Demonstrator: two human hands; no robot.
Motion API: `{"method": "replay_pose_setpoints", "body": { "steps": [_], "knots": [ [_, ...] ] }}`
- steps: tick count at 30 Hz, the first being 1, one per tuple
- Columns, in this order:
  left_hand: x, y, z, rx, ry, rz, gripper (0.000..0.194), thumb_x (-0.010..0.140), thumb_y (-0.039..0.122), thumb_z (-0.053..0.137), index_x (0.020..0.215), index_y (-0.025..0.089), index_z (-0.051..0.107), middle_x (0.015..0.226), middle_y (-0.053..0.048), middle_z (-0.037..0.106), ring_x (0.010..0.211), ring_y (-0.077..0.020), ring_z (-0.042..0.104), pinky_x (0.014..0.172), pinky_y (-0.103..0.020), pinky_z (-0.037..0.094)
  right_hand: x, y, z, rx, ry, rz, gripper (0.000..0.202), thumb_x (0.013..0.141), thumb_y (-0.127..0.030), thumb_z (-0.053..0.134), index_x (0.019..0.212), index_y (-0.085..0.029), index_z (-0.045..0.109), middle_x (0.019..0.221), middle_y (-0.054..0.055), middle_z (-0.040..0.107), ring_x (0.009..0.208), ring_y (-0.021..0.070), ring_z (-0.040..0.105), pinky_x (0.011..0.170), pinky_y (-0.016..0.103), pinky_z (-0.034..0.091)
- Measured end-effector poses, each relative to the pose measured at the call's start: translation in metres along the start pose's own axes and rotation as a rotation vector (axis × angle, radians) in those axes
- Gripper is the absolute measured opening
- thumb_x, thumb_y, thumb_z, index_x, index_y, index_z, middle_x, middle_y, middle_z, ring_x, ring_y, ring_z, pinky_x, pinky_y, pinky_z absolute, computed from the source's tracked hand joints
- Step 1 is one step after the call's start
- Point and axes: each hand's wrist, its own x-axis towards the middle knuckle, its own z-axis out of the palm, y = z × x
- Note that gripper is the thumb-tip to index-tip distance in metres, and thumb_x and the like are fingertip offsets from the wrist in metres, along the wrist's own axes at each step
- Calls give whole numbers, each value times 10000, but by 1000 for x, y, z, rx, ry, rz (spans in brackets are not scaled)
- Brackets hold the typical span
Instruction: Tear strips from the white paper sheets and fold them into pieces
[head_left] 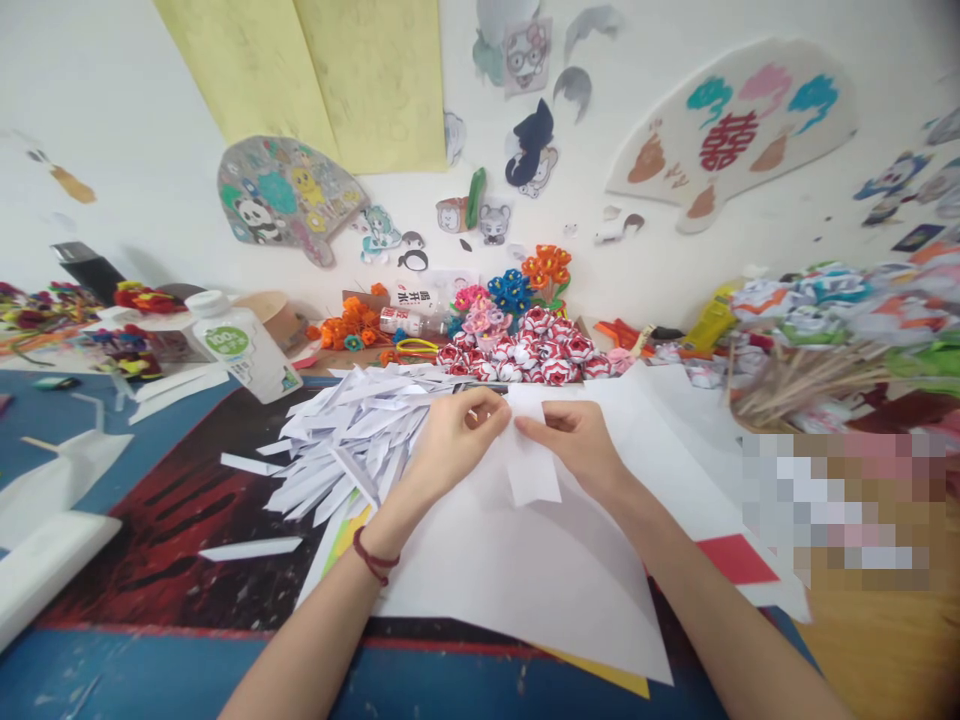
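Observation:
Between my two hands is a white paper strip [534, 470], held upright over large white sheets [510, 580]. My left hand [466, 430] pinches the strip's left edge near the top with thumb and forefinger. On the opposite edge, my right hand [570, 440] grips it the same way, thumb in front. The strip's lower end hangs free below the fingers. Just left of my left hand lies a heap of folded white paper strips [352, 430], with one folded strip [251, 549] apart from it on the dark red and black mat [165, 540].
Behind my hands stand red-and-white paper flowers [536, 350], blue and orange flowers [546, 265] and a white bottle [241, 345]. Flowers on sticks [810, 320] fill the right side. A red paper piece [739, 560] lies by my right forearm. Decorated fans hang on the wall.

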Motion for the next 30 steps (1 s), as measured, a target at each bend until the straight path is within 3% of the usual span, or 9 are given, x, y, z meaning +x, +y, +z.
{"method": "replay_pose_setpoints", "body": {
  "steps": [8, 13, 17, 19, 21, 25, 28, 30],
  "knots": [
    [2, -1, 3, -5, -5, 13, 152, 833, 244, 491, 763, 165, 601, 722, -2, 570, 695, -121, 510, 611, -209, 395, 0, 3, 4, 82, 56, 22, 393, 703, -420, 708, 492, -166, 496, 491, -39, 420, 468, 88, 370, 422, 231, 268],
    [2, -5, 4, -35, -22, -9, 125, 799, 204, 497, 717, 161, 580, 683, 10, 556, 664, -113, 501, 601, -204, 388, 2, 2, 2, 225, 82, 109, 229, 678, -349, 743, 627, -146, 650, 611, 2, 592, 537, 125, 505, 487, 250, 384],
    [2, -9, 4, -34, 11, -22, 108, 774, 173, 507, 689, 157, 571, 652, 17, 545, 640, -108, 495, 607, -207, 388, 7, -1, -14, 323, 276, 86, 182, 648, -315, 769, 703, -157, 697, 656, 10, 645, 556, 140, 549, 510, 259, 420],
    [2, -9, 3, -42, 54, -26, 120, 800, 205, 513, 726, 156, 593, 688, 6, 576, 667, -116, 516, 626, -214, 399, 9, -3, -20, 287, 315, 65, 187, 646, -323, 771, 700, -159, 698, 650, 8, 649, 553, 145, 555, 506, 261, 419],
    [3, -7, 2, -50, 80, -20, 168, 841, 272, 509, 794, 159, 623, 762, -15, 619, 706, -126, 538, 643, -222, 409, 8, -4, -22, 205, 207, 66, 207, 653, -347, 763, 709, -158, 700, 675, 16, 663, 575, 162, 573, 521, 274, 434],
    [3, -3, 3, -44, 4, 14, 194, 824, 339, 575, 871, 170, 657, 786, -19, 628, 658, -114, 503, 594, -218, 380, 5, -5, -14, 15, -89, 26, 234, 704, -388, 711, 726, -157, 685, 703, 17, 663, 613, 170, 583, 539, 272, 440],
    [3, -3, 4, -100, 32, -2, 165, 777, 323, 639, 828, 166, 644, 663, 15, 549, 576, -91, 430, 539, -211, 327, 5, -6, -10, -15, -155, -1, 216, 740, -373, 678, 766, -159, 664, 755, 19, 662, 662, 161, 591, 563, 253, 438],
    [3, -3, 3, -249, 82, -53, 173, 788, 330, 627, 826, 162, 612, 672, 16, 546, 584, -86, 452, 540, -206, 340, 7, -6, -12, 44, -100, 25, 243, 728, -374, 691, 844, -165, 651, 832, 31, 671, 701, 159, 602, 581, 247, 446]
  ]
}}
